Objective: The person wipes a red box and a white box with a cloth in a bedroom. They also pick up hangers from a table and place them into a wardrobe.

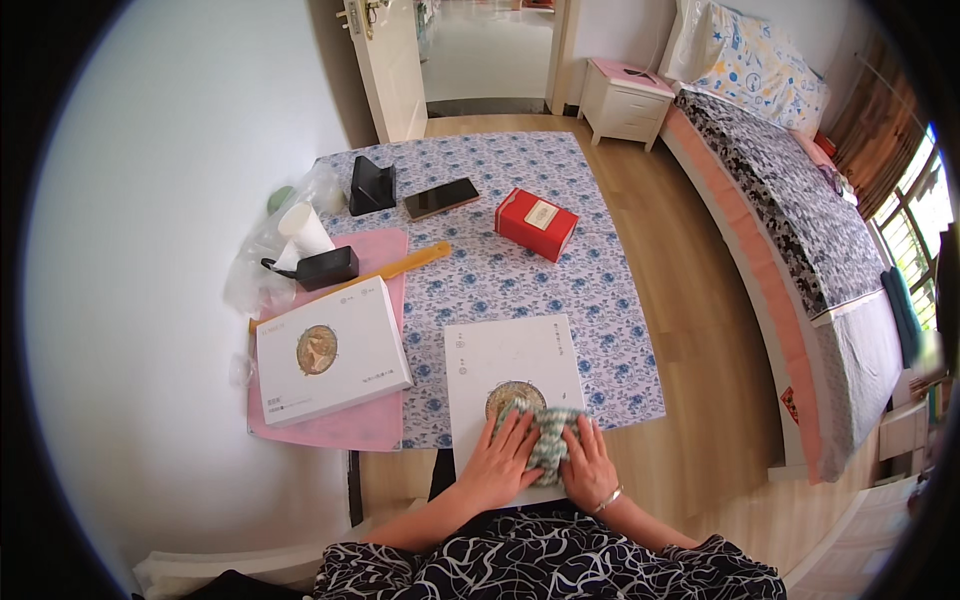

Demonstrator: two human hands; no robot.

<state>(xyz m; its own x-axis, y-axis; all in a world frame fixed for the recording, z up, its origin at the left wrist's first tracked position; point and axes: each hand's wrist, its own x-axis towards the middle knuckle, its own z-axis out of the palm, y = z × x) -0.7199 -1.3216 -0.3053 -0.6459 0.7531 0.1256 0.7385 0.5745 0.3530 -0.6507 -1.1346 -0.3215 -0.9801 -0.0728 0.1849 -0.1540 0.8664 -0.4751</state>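
Note:
A green-and-white knitted cloth point(550, 448) lies bunched on a flat white box point(480, 349) with a round printed picture. From the left, my left hand point(501, 459) presses its spread fingers on the cloth; from the right, my right hand point(589, 463), with a bracelet at the wrist, does the same. The cloth partly covers the round picture. The box's near end reaches past the table edge towards my lap. At the left, a similar white box point(352, 367) sits tilted on a pink sheet point(337, 435). Whether the cloth is pinched or only pressed cannot be told.
The flowered tablecloth point(480, 292) also bears a red tin point(536, 223), a smartphone point(441, 199), a black stand point(371, 186), a yellow stick point(412, 261), a black case point(328, 268), a white paper roll point(304, 229) and clear plastic bags. A bed stands at the right, a wall at the left.

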